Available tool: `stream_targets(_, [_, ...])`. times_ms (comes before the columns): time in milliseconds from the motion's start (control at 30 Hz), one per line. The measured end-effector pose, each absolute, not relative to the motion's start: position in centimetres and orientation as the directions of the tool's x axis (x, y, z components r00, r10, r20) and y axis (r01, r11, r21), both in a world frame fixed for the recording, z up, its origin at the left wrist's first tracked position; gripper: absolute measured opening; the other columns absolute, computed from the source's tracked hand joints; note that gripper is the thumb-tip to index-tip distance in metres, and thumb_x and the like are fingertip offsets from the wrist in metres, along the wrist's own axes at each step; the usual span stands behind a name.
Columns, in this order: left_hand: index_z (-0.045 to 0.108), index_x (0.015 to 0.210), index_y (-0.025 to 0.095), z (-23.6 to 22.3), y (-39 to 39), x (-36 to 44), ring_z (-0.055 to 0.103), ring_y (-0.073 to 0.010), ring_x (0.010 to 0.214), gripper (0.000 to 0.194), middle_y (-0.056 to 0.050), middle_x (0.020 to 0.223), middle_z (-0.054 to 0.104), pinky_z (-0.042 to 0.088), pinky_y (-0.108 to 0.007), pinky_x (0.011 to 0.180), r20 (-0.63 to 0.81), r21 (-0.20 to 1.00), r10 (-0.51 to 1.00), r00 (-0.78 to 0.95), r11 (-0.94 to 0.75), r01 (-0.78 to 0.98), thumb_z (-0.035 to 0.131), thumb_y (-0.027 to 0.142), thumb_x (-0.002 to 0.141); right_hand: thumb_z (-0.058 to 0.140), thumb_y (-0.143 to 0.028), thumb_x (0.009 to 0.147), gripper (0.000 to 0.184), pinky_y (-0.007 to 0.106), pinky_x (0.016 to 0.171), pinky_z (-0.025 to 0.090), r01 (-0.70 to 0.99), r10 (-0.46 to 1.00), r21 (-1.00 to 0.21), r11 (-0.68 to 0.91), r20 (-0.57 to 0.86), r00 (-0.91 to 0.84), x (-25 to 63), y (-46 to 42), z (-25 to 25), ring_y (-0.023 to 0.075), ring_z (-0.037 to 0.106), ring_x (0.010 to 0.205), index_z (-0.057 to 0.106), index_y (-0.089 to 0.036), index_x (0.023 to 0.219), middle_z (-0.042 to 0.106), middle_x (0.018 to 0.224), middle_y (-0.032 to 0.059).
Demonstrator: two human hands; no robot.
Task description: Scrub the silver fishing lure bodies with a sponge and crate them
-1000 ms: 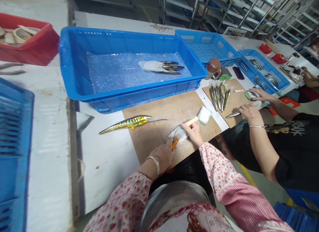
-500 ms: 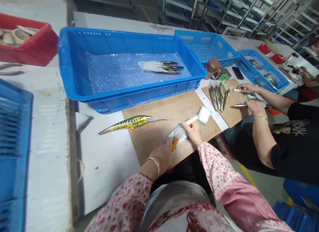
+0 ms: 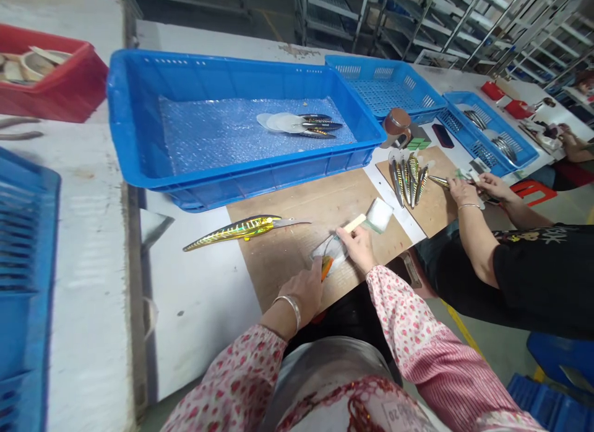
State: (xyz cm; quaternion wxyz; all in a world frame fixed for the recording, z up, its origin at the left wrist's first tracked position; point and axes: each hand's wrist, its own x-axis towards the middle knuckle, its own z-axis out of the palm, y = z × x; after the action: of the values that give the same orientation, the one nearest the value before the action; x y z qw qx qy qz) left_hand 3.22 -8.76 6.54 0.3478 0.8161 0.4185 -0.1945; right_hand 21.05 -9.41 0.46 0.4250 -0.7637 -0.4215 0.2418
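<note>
Lure (image 3: 327,266), an orange one, is held near the middle of the board's (image 3: 269,265) near edge, partly covered by the left hand (image 3: 301,289), whose fingers are curled round its body. Its clear lip (image 3: 333,247) appears to be pointed toward the far edge, though its outline is hard to make out. By the right hand (image 3: 359,245), a pale stick (image 3: 353,223) is pinched between thumb and fingers; its near end is hidden in the grip, and whether the lip is touched by it cannot be told. The step in hand is judged to be work on the lip with the stick, the body being steadied. For the next move, a firm hold on the body and light, controlled pressure seem to be called for.

Just beyond the stick, a white pad (image 3: 381,213) is placed by the right edge. A gold lure (image 3: 236,229) is laid across the left edge near the far left corner, its tail over the table (image 3: 199,302). Along the far edge a blue tray (image 3: 260,178) is set, with more lures (image 3: 320,126) laid near its right end.
</note>
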Motion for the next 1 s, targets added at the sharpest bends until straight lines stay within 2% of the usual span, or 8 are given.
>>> stream_targets(200, [0.025, 0.137, 0.015, 5.8, -8.9, 3.1, 0.067, -0.0291, 0.091, 0.049, -0.016, 0.100, 0.067, 0.049, -0.039, 0.077, -0.595, 0.396, 0.563, 0.573, -0.415, 0.819, 0.033, 0.027, 0.090, 0.057, -0.054, 0.076, 0.039, 0.023, 0.048, 0.028, 0.415, 0.777, -0.860, -0.298, 0.035, 0.629, 21.4, -9.0, 0.6, 0.0111, 0.038, 0.050, 0.050, -0.018, 0.061, 0.042, 0.052, -0.0039])
stream_targets(433, [0.024, 0.139, 0.017, 5.4, -9.0, 3.1, 0.067, -0.0304, 0.089, 0.050, -0.016, 0.097, 0.067, 0.049, -0.042, 0.076, -0.592, 0.393, 0.570, 0.570, -0.413, 0.822, 0.031, 0.026, 0.090, 0.057, -0.055, 0.076, 0.041, 0.023, 0.047, 0.027, 0.461, 0.846, -0.838, -0.291, 0.000, 0.534, 21.1, -9.2, 0.4, 0.0110, 0.039, 0.048, 0.050, -0.019, 0.059, 0.043, 0.051, -0.0038])
stream_targets(600, [0.024, 0.138, 0.017, 6.1, -9.0, 3.1, 0.067, -0.0295, 0.092, 0.050, -0.016, 0.100, 0.067, 0.049, -0.041, 0.078, -0.600, 0.398, 0.559, 0.573, -0.412, 0.820, 0.032, 0.026, 0.090, 0.057, -0.054, 0.076, 0.039, 0.023, 0.048, 0.028, 0.451, 0.782, -0.840, -0.301, 0.053, 0.622, 21.7, -8.8, 0.2, 0.0118, 0.039, 0.050, 0.049, -0.019, 0.060, 0.043, 0.052, -0.0035])
stream_targets(733, [0.025, 0.137, 0.016, 6.6, -8.8, 3.1, 0.066, -0.0290, 0.093, 0.049, -0.016, 0.101, 0.067, 0.049, -0.040, 0.080, -0.611, 0.411, 0.546, 0.574, -0.401, 0.819, 0.033, 0.022, 0.089, 0.057, -0.056, 0.076, 0.040, 0.023, 0.047, 0.028, 0.416, 0.833, -0.870, -0.263, 0.013, 0.553, 21.9, -9.1, 0.3, 0.0113, 0.037, 0.050, 0.051, -0.019, 0.061, 0.042, 0.053, -0.0037])
stream_targets(867, [0.027, 0.137, 0.015, 6.6, -8.5, 3.0, 0.066, -0.0297, 0.095, 0.048, -0.017, 0.103, 0.067, 0.048, -0.041, 0.080, -0.608, 0.426, 0.537, 0.585, -0.401, 0.811, 0.033, 0.024, 0.090, 0.059, -0.055, 0.075, 0.042, 0.023, 0.047, 0.026, 0.456, 0.885, -0.856, -0.243, -0.003, 0.465, 22.1, -9.5, 0.4, 0.0100, 0.034, 0.048, 0.049, -0.018, 0.058, 0.039, 0.051, -0.0043])
stream_targets(1000, [0.026, 0.137, 0.016, 6.5, -8.3, 2.9, 0.066, -0.0290, 0.095, 0.050, -0.017, 0.104, 0.067, 0.048, -0.040, 0.081, -0.597, 0.423, 0.537, 0.596, -0.421, 0.802, 0.034, 0.026, 0.090, 0.059, -0.053, 0.076, 0.039, 0.023, 0.048, 0.026, 0.454, 0.868, -0.859, -0.238, 0.021, 0.496, 22.4, -9.4, 0.1, 0.0106, 0.036, 0.050, 0.051, -0.018, 0.060, 0.040, 0.052, -0.0040])
